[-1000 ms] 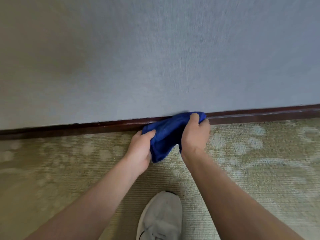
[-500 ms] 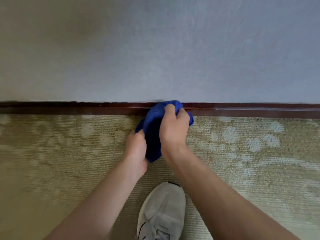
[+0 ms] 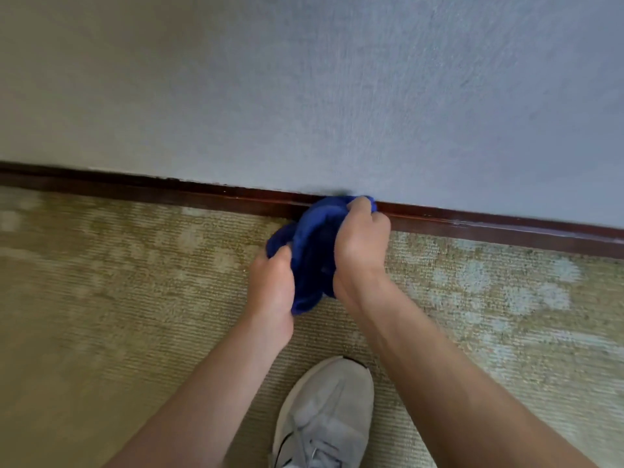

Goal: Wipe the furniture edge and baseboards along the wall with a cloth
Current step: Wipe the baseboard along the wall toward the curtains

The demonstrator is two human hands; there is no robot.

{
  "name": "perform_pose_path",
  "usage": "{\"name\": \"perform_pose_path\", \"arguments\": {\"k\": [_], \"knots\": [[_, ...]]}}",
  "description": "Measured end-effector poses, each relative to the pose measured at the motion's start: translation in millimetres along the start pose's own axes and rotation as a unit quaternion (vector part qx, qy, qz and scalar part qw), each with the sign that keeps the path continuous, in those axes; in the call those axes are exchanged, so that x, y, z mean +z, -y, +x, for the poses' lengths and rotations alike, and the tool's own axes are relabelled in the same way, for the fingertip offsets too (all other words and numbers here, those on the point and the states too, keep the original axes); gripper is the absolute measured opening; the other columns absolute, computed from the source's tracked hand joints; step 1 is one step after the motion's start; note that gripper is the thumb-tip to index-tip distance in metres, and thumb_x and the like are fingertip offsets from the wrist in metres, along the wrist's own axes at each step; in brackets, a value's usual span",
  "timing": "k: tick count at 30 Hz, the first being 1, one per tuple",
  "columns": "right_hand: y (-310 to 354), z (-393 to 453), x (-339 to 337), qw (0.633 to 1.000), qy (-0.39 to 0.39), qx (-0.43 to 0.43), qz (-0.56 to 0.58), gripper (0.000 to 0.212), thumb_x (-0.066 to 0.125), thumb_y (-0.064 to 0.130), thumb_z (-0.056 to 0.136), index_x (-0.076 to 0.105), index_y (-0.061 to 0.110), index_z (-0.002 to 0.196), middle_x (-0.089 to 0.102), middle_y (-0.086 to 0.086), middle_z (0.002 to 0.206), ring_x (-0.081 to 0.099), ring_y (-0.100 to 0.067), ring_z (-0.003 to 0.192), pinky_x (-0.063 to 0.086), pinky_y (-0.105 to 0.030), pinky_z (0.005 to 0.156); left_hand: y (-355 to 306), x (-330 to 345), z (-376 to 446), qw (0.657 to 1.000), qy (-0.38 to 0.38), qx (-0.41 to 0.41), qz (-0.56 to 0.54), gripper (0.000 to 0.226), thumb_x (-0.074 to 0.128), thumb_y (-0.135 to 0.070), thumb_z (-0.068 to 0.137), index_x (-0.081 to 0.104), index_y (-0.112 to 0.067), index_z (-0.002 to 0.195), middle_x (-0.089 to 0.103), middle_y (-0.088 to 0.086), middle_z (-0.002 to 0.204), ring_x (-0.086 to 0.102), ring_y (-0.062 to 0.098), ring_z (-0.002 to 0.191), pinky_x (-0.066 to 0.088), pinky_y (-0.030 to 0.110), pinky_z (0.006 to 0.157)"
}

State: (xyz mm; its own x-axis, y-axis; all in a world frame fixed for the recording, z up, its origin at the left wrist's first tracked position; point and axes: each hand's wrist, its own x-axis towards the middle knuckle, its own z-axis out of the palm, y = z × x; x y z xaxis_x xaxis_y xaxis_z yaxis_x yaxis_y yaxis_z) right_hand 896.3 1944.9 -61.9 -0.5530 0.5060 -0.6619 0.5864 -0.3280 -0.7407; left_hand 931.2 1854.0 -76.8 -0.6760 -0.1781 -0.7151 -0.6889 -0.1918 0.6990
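Head view | both hands, left hand (image 3: pixel 274 292) and right hand (image 3: pixel 361 244), grip bunched blue terry cloth (image 3: pixel 312 258) | cloth top touches dark brown wooden baseboard (image 3: pixel 202 194)

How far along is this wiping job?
Done: cannot tell; no stretch of the baseboard looks visibly cleaner. In hand: the right hand presses the blue cloth to it while the left hand grips the trailing end. Left: unclear; no furniture in view.

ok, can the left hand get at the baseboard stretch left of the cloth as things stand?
Probably yes. The left hand grips the blue cloth's lower end just short of the baseboard; only bare carpet lies between.
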Motion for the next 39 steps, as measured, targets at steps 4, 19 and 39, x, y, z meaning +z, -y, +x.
{"name": "perform_pose_path", "arguments": {"k": [4,19,39], "knots": [[5,-6,-6,0.997,0.063,-0.005,-0.046,0.031,0.042,0.031,0.091,0.061,0.008,0.098,0.066,-0.012,0.096,0.064,-0.032,0.095,0.051,-0.048,0.090,0,-11,7,0.999,0.013,-0.035,-0.039,0.037,0.054,-0.022,0.090,0.063,-0.007,0.122,0.067,0.025,0.115,0.067,0.035,0.093,0.056,0.040,0.072],[6,-52,83,0.990,0.085,0.035,-0.110,0.041,0.033,0.031,0.099,0.049,0.001,0.120,0.061,-0.021,0.123,0.055,-0.040,0.115,0.041,-0.042,0.093,-9,-48,25,0.972,-0.013,-0.035,-0.232,0.033,0.033,-0.021,0.100,0.064,-0.018,0.091,0.064,0.001,0.071,0.061,0.015,0.051,0.047,0.018,0.049],[-4,-27,12,0.974,0.173,0.125,0.079,0.028,0.040,0.015,0.095,0.062,0.001,0.104,0.060,-0.009,0.081,0.059,-0.016,0.062,0.045,-0.015,0.049,-70,-30,43,0.949,-0.200,0.235,0.066,0.003,0.054,-0.021,0.084,0.055,-0.022,0.086,0.063,0.007,0.093,0.064,0.026,0.087,0.056,0.042,0.081]]}}
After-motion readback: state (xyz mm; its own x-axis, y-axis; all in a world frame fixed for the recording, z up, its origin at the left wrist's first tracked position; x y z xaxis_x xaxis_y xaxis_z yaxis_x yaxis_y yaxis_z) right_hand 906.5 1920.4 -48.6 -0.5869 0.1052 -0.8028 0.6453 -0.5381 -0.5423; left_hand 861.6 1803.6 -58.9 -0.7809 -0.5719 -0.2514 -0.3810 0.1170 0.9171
